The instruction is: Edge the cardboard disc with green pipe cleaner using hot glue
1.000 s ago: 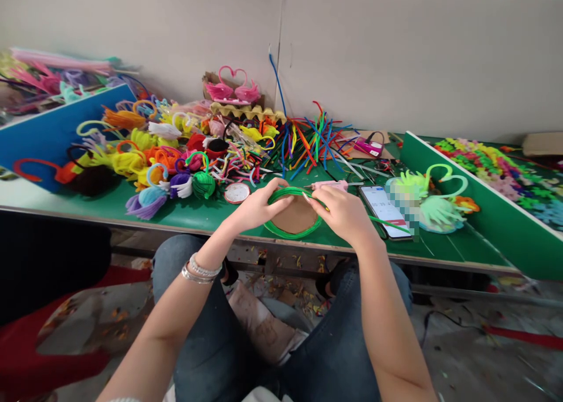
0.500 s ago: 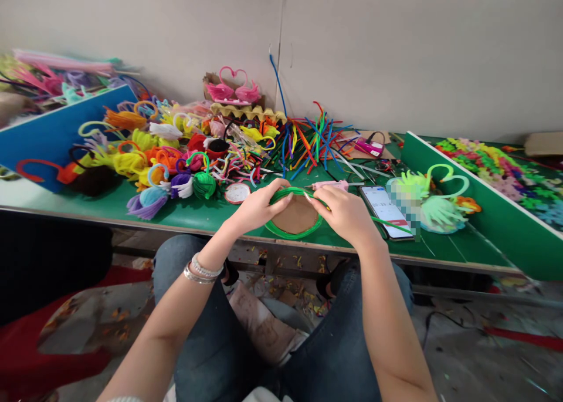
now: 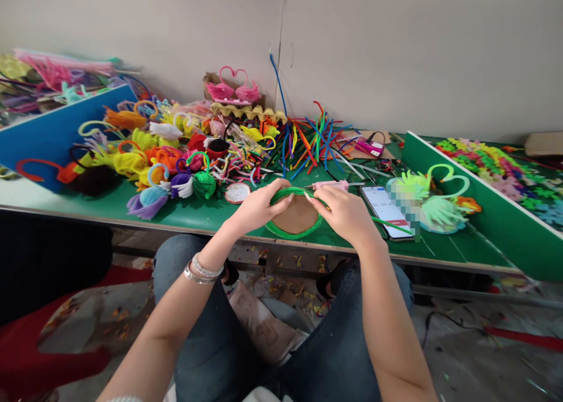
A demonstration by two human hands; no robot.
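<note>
Little moves since earlier: your left hand (image 3: 258,205) and right hand (image 3: 346,213) pinch the green coil (image 3: 294,236) already ringing the cardboard disc (image 3: 295,215), a loose strand (image 3: 389,224) at right seemingly unwound.

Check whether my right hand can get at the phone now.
Probably yes: the phone lies close beside the right hand, only a green strip crossing it. That hand grips the green-edged disc, so it would likely have to let go.

Rnd brown cardbd disc (image 3: 295,217) w/ green strands (image 3: 292,236) wound abt rim, nr front edge of tbl (image 3: 185,214)
</note>
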